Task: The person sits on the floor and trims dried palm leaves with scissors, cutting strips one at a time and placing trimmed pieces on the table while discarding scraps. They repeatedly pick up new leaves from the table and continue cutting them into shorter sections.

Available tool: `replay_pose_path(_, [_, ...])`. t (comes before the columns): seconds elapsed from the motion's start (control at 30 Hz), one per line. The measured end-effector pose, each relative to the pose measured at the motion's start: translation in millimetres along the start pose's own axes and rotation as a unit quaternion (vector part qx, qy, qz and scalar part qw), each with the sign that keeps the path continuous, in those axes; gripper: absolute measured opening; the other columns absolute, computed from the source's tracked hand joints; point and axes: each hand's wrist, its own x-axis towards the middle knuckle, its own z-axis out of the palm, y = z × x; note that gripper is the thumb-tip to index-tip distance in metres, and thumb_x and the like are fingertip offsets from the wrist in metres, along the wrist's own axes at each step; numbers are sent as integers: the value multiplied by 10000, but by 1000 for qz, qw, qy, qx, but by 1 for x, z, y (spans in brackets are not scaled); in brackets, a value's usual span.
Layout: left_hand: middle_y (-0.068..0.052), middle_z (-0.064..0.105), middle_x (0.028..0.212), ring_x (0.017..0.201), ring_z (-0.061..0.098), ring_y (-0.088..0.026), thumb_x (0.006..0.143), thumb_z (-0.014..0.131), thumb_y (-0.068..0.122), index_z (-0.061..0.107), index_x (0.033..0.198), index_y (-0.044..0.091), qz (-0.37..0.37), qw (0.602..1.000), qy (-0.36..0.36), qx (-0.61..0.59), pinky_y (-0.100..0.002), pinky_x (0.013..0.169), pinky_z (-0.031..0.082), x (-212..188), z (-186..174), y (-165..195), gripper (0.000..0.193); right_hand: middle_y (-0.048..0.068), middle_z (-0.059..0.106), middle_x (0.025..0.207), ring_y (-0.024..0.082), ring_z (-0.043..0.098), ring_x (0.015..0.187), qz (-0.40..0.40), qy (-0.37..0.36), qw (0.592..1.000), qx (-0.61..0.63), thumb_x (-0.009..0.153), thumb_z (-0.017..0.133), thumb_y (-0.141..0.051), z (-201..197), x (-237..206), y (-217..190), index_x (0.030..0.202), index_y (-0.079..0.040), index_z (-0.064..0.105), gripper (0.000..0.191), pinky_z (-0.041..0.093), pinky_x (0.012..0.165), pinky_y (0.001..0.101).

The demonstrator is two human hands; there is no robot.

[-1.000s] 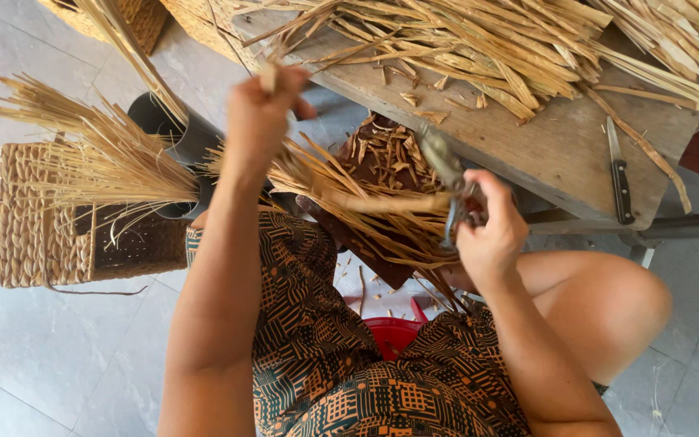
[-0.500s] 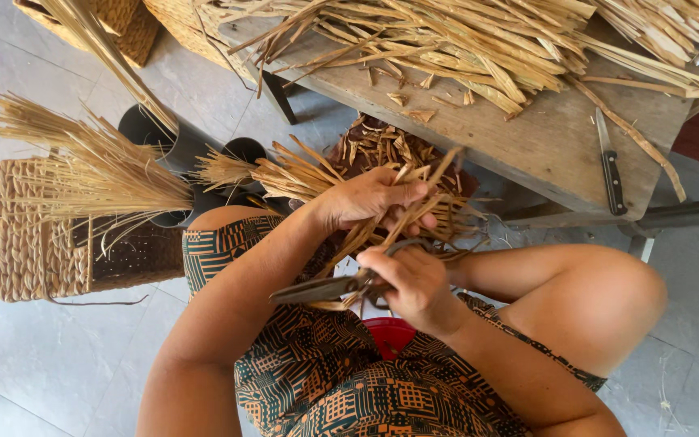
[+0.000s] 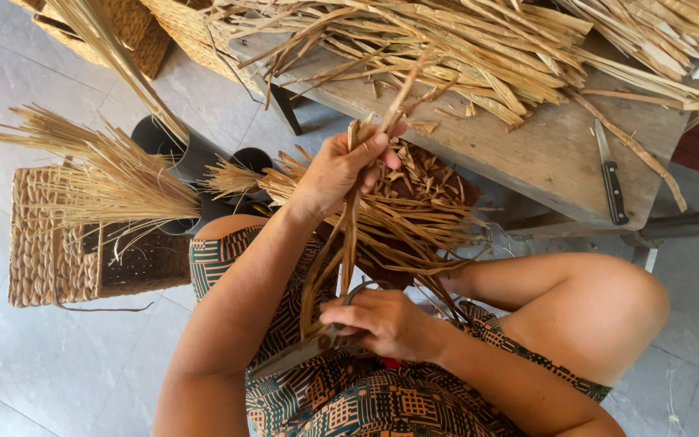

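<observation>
Two bare hands worked; one black-handled knife (image 3: 611, 180) lay on the wooden worktop (image 3: 560, 154); three dark cylindrical tubes (image 3: 173, 144) and one woven rectangular basket (image 3: 46, 251) stood on the floor.

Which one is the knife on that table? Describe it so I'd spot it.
Start at the wooden table heaped with dried straw strips. On its bare right end lies the knife, alone. Its dark handle and grey metal blade set it apart from the tan straw.

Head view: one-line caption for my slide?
Left hand grips dried leaf strips; right hand works scissors at their lower end.
</observation>
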Motion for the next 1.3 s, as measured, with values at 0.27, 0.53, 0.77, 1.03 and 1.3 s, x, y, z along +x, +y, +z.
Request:
replay_pose_path(0.27, [38,620,718,513,403,-23,1045,620,295,729,1262,20,9,995,67,79,-200,460,296,-19,3,36,367,30,682,1068,69,608,784,186,254,948,41,883,818,-166,-49,-20,35,1387,-63,525,592,530,681,228])
replay_pose_path(0.53, [21,647,724,524,444,-39,1004,702,246,769,1119,13,-3,996,43,76,-206,463,312,-14,6,27,269,-9,621,971,67,571,869,327,266,903,81,884,814,-260,-67,-25,54,1385,-53,577,592,468,772,218])
replay_pose_path(0.77, [15,674,736,532,497,-36,939,767,212,758,1003,38,-29,994,17,108,-211,443,358,-6,12,4,186,-46,559,816,60,515,739,327,275,903,46,848,852,-245,-63,-26,56,1313,-57,628,549,447,689,215])
replay_pose_path(1.03, [7,681,720,519,496,-43,940,769,229,755,965,35,-36,996,33,79,-214,439,357,-6,10,8,196,-47,563,834,31,512,739,303,313,895,94,864,837,-81,-50,-30,61,1275,-49,650,452,439,656,181])
replay_pose_path(1.3, [14,697,718,531,512,-39,954,741,245,777,1041,54,-51,981,6,187,-212,452,381,-9,1,11,212,-35,594,973,55,561,870,282,285,911,89,905,800,-342,-68,-27,61,1372,-62,563,595,484,748,214])
